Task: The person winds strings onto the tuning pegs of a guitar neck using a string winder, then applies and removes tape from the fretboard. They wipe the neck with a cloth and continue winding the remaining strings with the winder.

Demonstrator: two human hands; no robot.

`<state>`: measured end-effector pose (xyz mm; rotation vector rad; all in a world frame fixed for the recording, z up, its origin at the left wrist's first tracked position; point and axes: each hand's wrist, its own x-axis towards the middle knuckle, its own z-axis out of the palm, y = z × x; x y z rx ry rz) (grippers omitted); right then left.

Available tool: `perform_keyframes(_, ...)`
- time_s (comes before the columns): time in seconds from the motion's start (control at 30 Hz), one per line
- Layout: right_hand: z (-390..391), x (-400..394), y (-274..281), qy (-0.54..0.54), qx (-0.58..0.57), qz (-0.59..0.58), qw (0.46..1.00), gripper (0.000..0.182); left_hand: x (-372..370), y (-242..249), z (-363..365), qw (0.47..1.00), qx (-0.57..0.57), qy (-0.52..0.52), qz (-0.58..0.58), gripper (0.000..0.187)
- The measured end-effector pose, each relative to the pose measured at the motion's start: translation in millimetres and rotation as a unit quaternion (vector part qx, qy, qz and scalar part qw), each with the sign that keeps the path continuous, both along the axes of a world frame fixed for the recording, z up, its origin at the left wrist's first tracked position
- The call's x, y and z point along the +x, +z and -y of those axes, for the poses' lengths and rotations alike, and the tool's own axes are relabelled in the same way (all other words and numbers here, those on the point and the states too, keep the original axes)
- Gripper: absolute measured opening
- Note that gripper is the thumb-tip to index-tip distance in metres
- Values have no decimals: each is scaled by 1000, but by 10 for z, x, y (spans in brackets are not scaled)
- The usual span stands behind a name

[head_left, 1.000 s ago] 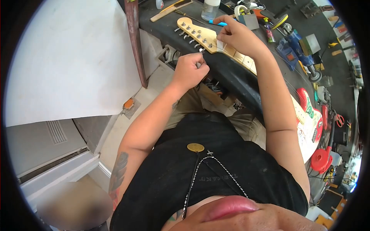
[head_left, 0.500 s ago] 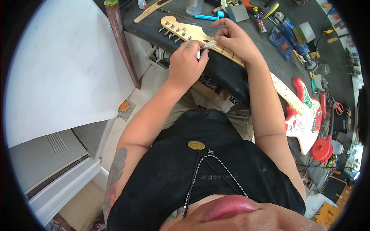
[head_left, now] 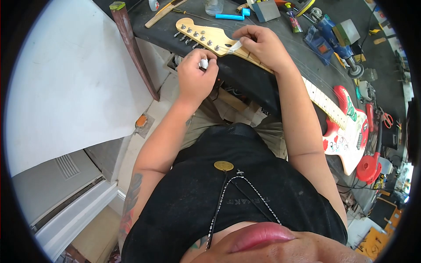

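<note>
Across a dark workbench (head_left: 251,76) in the head view: an electric guitar (head_left: 323,99), body toward the right, headstock (head_left: 197,35) toward the left. Left hand (head_left: 196,72) just beside the headstock, fingers clamped around a white wad (head_left: 203,64). Right hand (head_left: 264,47) over the neck, fingertips at a white strip (head_left: 235,46); cannot tell if pinched. Beyond, a blue tool (head_left: 231,16).

A single wide-angle camera sits on the person's head and looks forward and steeply down. The black shirt (head_left: 188,197) fills the near lower middle; the left hand (head_left: 196,72) and right hand (head_left: 265,46) lie farther out, with the desk (head_left: 250,76) slanting across the top and right.
</note>
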<state>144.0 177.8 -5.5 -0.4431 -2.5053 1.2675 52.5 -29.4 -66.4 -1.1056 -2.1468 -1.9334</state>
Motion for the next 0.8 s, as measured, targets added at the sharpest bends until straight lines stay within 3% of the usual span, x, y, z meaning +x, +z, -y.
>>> perform_keyframes(0.07,16,26,44,4,25,23,999,24,34,-81,44,999,3,-41,-22,16)
perform_keyframes(0.2,9,12,-76,3,-3,-17,1000,25,118,-42,-81,995,7,14,-102,17)
perform_keyframes(0.27,-12,-12,-127,0,-30,-75,997,26,115,26,-148,992,-31,24,-120,17)
perform_keyframes(0.33,3,7,-91,-6,-53,-59,997,28,94,57,-223,977,-91,38,-189,18)
perform_keyframes(0.8,1,-12,-101,-4,-87,-58,995,40,294,159,-374,950,-170,75,-252,25)
